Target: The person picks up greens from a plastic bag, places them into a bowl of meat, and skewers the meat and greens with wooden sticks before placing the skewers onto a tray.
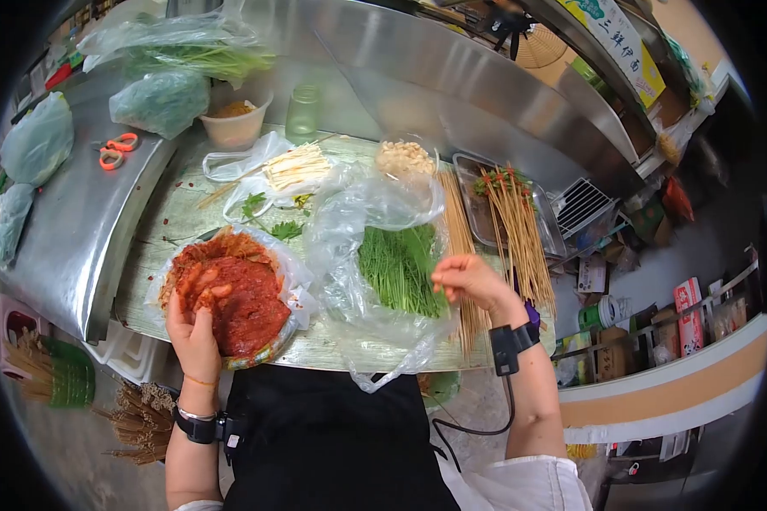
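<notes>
While the loose-fingered left hand [194, 334] touches coarse red paste [251, 308], the right hand [475, 281] curls, grip unclear.

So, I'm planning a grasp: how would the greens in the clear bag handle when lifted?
The greens would probably droop, being thin and fine. Packed side by side, they may cling together, so one pinch could bring several.
</notes>
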The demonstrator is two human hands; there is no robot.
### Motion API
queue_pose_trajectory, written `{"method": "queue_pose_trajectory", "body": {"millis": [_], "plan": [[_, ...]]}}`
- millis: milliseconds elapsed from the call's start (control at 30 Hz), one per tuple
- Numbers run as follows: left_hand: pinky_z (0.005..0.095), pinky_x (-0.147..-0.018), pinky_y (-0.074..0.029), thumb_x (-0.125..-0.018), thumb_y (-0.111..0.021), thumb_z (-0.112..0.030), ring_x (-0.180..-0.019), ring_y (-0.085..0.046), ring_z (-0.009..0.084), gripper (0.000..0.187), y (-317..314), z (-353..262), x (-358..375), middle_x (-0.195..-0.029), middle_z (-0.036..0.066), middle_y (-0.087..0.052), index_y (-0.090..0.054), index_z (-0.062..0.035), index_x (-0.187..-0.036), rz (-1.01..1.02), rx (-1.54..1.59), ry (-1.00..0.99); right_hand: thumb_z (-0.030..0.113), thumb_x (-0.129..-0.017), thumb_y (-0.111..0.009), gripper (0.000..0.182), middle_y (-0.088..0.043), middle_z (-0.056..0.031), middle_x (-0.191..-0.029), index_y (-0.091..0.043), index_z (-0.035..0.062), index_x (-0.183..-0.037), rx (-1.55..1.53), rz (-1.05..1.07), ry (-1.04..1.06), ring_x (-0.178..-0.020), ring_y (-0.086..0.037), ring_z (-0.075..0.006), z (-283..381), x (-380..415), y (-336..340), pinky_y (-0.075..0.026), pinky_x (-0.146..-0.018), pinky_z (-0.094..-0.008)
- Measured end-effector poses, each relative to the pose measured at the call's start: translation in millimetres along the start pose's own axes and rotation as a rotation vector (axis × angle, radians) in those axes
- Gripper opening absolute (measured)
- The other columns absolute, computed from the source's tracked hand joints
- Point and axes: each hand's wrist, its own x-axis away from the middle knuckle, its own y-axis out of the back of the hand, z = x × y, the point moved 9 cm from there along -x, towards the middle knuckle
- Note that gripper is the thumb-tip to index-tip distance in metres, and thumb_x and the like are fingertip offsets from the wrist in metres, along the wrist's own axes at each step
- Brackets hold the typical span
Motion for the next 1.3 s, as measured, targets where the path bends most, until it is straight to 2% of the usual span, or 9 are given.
{"method": "queue_pose_trajectory", "body": {"millis": [33, 333, 500, 600, 767, 867, 967, 1033, 1300], "plan": [[0.0318, -0.093, -0.041, -0.080, -0.039, 0.006, -0.102, -0.057, 0.0212, 0.043, 2, -2, 0, -0.116, 0.014, -0.055, -0.042, 0.0051, -0.123, -0.027, -0.037, -0.018, 0.012, -0.081, -0.065, 0.010, -0.064, -0.0031, -0.073, -0.062, 0.0028, -0.085, 0.241, -0.097, -0.007, -0.056, -0.054, -0.0053, -8, 2, 9, -0.044, -0.051, -0.0179], [0.0291, -0.085, -0.045, -0.081, -0.053, 0.004, -0.093, -0.058, 0.0184, 0.031, 2, 3, 0, -0.105, 0.010, -0.060, -0.054, 0.0055, -0.112, -0.047, -0.093, 0.012, 0.012, -0.083, -0.062, 0.011, -0.061, -0.0006, -0.067, -0.062, 0.0013, -0.084, 0.182, -0.251, 0.195, -0.053, -0.048, -0.0036, 23, 52, 6, -0.036, -0.046, -0.0177], [0.0330, -0.072, -0.047, -0.070, -0.068, -0.003, -0.080, -0.059, 0.0260, 0.014, -49, -76, 9, -0.086, 0.013, -0.061, -0.061, 0.0012, -0.082, 0.060, -0.720, -0.459, 0.011, -0.082, -0.062, 0.010, -0.061, -0.0009, -0.066, -0.062, 0.0009, -0.082, 0.199, -0.062, 0.265, -0.054, -0.049, -0.0037, 76, 51, -67, -0.038, -0.048, -0.0185], [0.0332, -0.065, -0.049, -0.060, -0.074, -0.007, -0.074, -0.059, 0.0258, 0.029, -103, -113, 23, -0.082, 0.010, -0.060, -0.062, -0.0040, -0.086, 0.276, -0.780, -0.750, 0.009, -0.082, -0.062, 0.009, -0.061, -0.0009, -0.065, -0.062, -0.0004, -0.081, 0.267, 0.080, 0.314, -0.057, -0.052, -0.0040, 98, 43, -119, -0.040, -0.050, -0.0191], [0.0331, -0.054, -0.045, -0.065, -0.071, -0.013, -0.066, -0.055, 0.0241, 0.030, -123, -99, 27, -0.077, 0.007, -0.052, -0.062, -0.0057, -0.092, 0.404, -0.973, -0.867, 0.008, -0.079, -0.064, 0.009, -0.060, -0.0024, -0.065, -0.063, -0.0009, -0.081, 0.458, 0.171, 0.492, -0.058, -0.052, -0.0049, 124, 53, -178, -0.042, -0.053, -0.0206], [0.0332, -0.053, -0.044, -0.067, -0.067, -0.010, -0.063, -0.054, 0.0270, 0.026, -114, -92, 27, -0.074, 0.009, -0.052, -0.062, -0.0056, -0.092, 0.409, -0.970, -0.838, 0.008, -0.079, -0.067, 0.009, -0.056, 0.0036, -0.062, -0.063, 0.0006, -0.080, 0.493, 0.146, 0.634, -0.053, -0.045, -0.0014, 128, 56, -190, -0.037, -0.048, -0.0173], [0.0292, -0.057, -0.046, -0.072, -0.062, -0.002, -0.066, -0.057, 0.0209, 0.023, -86, -67, 16, -0.077, 0.006, -0.058, -0.062, -0.0025, -0.094, 0.429, -0.794, -0.484, 0.006, -0.078, -0.068, 0.008, -0.056, 0.0038, -0.062, -0.062, 0.0005, -0.080, 0.442, 0.075, 0.684, -0.054, -0.046, -0.0013, 128, 53, -193, -0.037, -0.049, -0.0172], [0.0253, -0.063, -0.048, -0.077, -0.055, 0.003, -0.075, -0.059, 0.0120, 0.021, -73, -15, 18, -0.086, 0.004, -0.063, -0.061, 0.0007, -0.097, 0.452, 0.046, 0.314, 0.005, -0.076, -0.069, 0.009, -0.055, 0.0035, -0.064, -0.062, 0.0005, -0.078, 0.398, 0.130, 0.583, -0.056, -0.046, -0.0012, 115, 44, -203, -0.037, -0.050, -0.0169], [0.0234, -0.076, -0.048, -0.079, -0.052, 0.004, -0.086, -0.058, 0.0091, 0.024, -56, -18, 14, -0.097, 0.004, -0.062, -0.058, 0.0027, -0.102, 0.318, 0.088, 0.259, 0.002, -0.076, -0.069, 0.017, -0.054, 0.0026, -0.069, -0.059, -0.0005, -0.089, 0.293, 0.248, 0.587, -0.059, -0.048, -0.0020, 106, 35, -226, -0.039, -0.053, -0.0171]]}}
